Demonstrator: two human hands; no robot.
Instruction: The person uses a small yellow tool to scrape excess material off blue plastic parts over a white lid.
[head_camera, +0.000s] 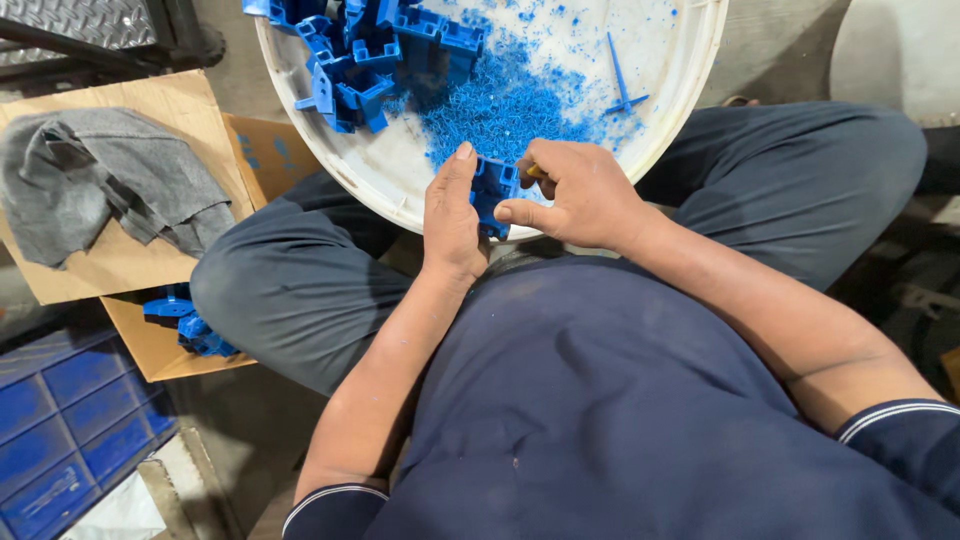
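From the head camera, the left hand (452, 215) grips a blue plastic part (493, 193) over the white tub's (385, 190) 6 o'clock rim. The right hand (572, 192) pinches a small tool against it. Blue shavings (500, 105) are piled up; more blue parts (365, 55) wait at 11 o'clock.
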